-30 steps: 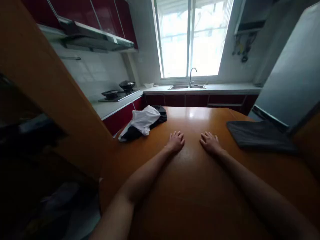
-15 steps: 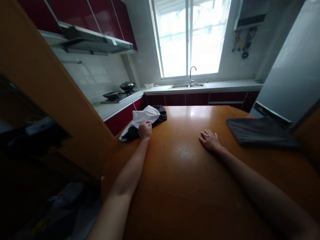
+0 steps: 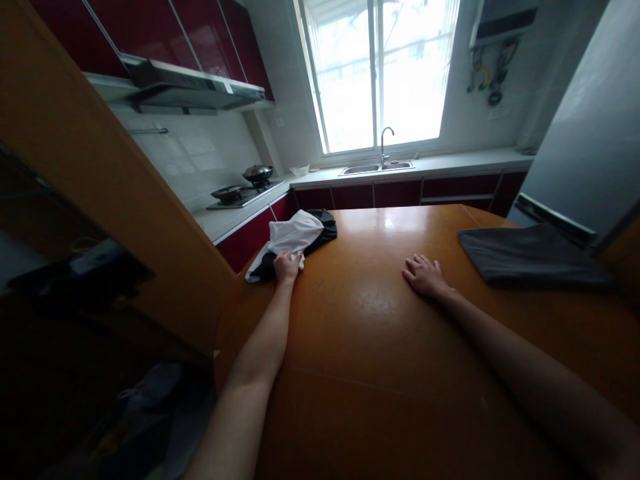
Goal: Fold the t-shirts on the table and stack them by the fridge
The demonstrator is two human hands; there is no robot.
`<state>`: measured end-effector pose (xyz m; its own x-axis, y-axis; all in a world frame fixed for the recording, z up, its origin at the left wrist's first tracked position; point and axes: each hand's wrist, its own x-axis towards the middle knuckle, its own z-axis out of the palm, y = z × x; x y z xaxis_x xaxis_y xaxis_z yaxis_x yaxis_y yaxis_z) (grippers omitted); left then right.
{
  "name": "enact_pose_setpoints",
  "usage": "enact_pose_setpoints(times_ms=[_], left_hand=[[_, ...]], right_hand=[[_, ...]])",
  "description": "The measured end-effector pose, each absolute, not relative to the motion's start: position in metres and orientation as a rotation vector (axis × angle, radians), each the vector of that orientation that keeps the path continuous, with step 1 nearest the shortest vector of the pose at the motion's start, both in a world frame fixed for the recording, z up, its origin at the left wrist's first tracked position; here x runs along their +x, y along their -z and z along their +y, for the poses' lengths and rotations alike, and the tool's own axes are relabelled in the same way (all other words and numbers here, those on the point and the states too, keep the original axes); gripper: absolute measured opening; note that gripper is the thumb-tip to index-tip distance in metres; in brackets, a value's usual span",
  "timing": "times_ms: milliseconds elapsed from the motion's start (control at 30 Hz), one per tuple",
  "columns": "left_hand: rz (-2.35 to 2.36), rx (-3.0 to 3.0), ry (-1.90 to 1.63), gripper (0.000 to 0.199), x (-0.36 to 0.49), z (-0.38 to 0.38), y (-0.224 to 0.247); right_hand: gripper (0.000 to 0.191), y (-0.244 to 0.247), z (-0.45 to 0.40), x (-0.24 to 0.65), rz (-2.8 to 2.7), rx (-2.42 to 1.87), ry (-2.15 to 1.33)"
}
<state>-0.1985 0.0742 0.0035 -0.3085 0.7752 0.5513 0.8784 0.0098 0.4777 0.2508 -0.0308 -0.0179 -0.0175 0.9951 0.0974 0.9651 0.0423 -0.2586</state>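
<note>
A crumpled pile of fabric lies at the table's far left edge, with a white cloth (image 3: 297, 231) on top and black cloth (image 3: 327, 227) beneath and around it. My left hand (image 3: 287, 267) is at the near side of this pile, fingers closed on the white cloth's near edge. Palm down on the table, my right hand (image 3: 425, 275) rests with its fingers spread and nothing in it. Further right is a folded dark grey cloth (image 3: 530, 257), apart from my right hand.
The wooden table (image 3: 370, 347) spreads beneath both arms. Beyond it run a counter with a sink (image 3: 377, 168) and a stove holding a lidded pan (image 3: 257, 173). A fridge (image 3: 580, 133) stands right; a wooden panel (image 3: 125, 220) rises left.
My left hand has shifted slightly down and left along the white cloth, whose near edge now shows beside the fingers. My right hand stays flat on the table. The view has tilted slightly.
</note>
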Motion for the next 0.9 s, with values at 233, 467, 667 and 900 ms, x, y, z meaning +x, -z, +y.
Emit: enact_pose_setpoints(times_ms=[233, 467, 667, 900], left_hand=[[-2.057, -1.822, 1.212, 0.026, -0.195, 0.076, -0.005], [-1.795, -1.924, 1.259, 0.026, -0.162, 0.068, -0.023], [-1.746, -2.149, 1.081, 0.02, -0.122, 0.053, -0.018], [-2.008, -1.723, 1.211, 0.049, -0.14, 0.059, -0.026]], right_hand=[[0.056, 0.019, -0.03, 0.253, -2.074, -2.008, -0.165], [0.055, 0.021, -0.028, 0.254, -2.073, -2.01, -0.162], [0.056, 0.021, -0.029, 0.253, -2.071, -2.001, -0.167], [0.055, 0.019, -0.03, 0.251, -2.061, -2.008, -0.155]])
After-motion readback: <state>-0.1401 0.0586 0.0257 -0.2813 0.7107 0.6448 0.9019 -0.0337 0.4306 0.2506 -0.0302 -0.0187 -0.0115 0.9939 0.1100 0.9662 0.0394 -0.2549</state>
